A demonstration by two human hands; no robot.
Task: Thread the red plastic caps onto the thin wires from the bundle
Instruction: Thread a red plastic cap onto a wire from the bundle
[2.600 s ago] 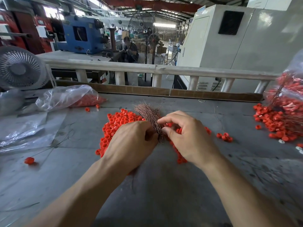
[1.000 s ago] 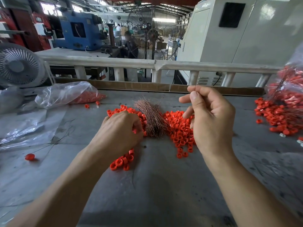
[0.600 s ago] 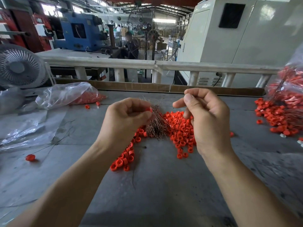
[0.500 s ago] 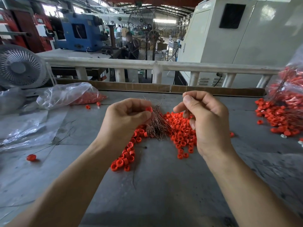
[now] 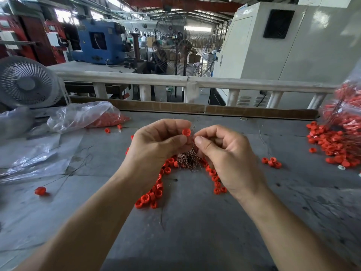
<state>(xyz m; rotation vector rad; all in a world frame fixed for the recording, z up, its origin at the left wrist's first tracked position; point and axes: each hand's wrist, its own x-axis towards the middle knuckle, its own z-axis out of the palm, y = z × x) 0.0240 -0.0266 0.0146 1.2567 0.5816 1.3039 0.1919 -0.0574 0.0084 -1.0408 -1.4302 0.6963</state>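
Head view
Left hand [image 5: 156, 145]: raised above the table [image 5: 195, 231], fingers curled, thumb and forefinger pinching one red cap [image 5: 186, 132].
Right hand [image 5: 228, 157]: raised beside it, thumb and forefinger pressed together just right of the cap; whether they hold a wire, cannot tell.
Wire bundle [image 5: 187, 161]: below the fingers, among loose caps [image 5: 156, 192].

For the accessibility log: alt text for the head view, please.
A left hand pinches a red cap beside the right hand, fingers pinched, above a wire bundle and loose red caps on a grey table.
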